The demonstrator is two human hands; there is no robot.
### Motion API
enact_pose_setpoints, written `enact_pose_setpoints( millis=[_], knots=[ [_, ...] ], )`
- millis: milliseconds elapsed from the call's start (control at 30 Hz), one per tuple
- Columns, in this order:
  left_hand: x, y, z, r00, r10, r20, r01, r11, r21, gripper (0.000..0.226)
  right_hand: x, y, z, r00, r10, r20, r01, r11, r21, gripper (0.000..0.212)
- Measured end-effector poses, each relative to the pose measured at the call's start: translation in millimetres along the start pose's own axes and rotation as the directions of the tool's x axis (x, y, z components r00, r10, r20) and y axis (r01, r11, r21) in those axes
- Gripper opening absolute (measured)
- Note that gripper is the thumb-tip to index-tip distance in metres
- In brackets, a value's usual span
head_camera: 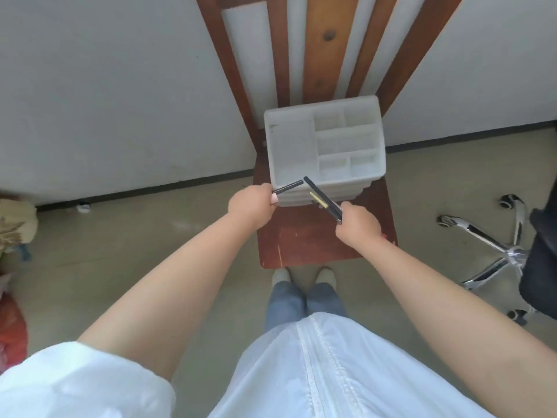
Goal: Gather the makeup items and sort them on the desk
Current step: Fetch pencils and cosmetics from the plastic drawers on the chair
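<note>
While we are standing over a wooden chair (304, 236), our left hand (250, 206) is grasping a black pencil (289, 187) and our right hand (357, 223) another black pencil (319, 193), both tips crossing above the white organizer tray (289, 146).

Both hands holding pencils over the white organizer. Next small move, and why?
Probably lower the left hand and drop its black pencil into the organizer's large left compartment: that tip already hangs over its near rim, and every compartment looks empty. The right hand holds black and yellow pencils.
</note>
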State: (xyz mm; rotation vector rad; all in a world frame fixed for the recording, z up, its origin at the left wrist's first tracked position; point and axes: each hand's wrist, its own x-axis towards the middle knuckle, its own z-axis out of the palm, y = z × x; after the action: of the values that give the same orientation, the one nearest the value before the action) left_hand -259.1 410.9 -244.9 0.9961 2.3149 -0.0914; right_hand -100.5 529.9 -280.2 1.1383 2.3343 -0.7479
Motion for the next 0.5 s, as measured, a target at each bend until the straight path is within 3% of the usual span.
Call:
enact_pose_setpoints(
  millis=[100, 200, 333, 500],
  knots=[
    [8, 46, -35, 0.983, 0.179, -0.031, -0.172, 0.970, 0.172, 0.025, -22, 16, -39, 0.988, 0.054, -0.144, -0.066, 0.995, -0.078, 0.021],
    [3, 103, -68, 0.910, 0.413, 0.036, -0.404, 0.864, 0.301, 0.025, -53, 40, -77, 0.949, 0.171, -0.266, -0.195, 0.979, -0.065, 0.019],
    [-26, 184, -90, 0.683, 0.647, 0.338, -0.718, 0.514, 0.468, 0.028, -116, 77, -107, 0.840, 0.410, -0.356, -0.426, 0.904, 0.037, 0.020],
    [-102, 270, -76, 0.375, 0.792, 0.481, -0.832, 0.059, 0.552, 0.029, -225, 110, -98, 0.610, 0.677, -0.412, -0.665, 0.720, 0.198, 0.022]
  ],
)
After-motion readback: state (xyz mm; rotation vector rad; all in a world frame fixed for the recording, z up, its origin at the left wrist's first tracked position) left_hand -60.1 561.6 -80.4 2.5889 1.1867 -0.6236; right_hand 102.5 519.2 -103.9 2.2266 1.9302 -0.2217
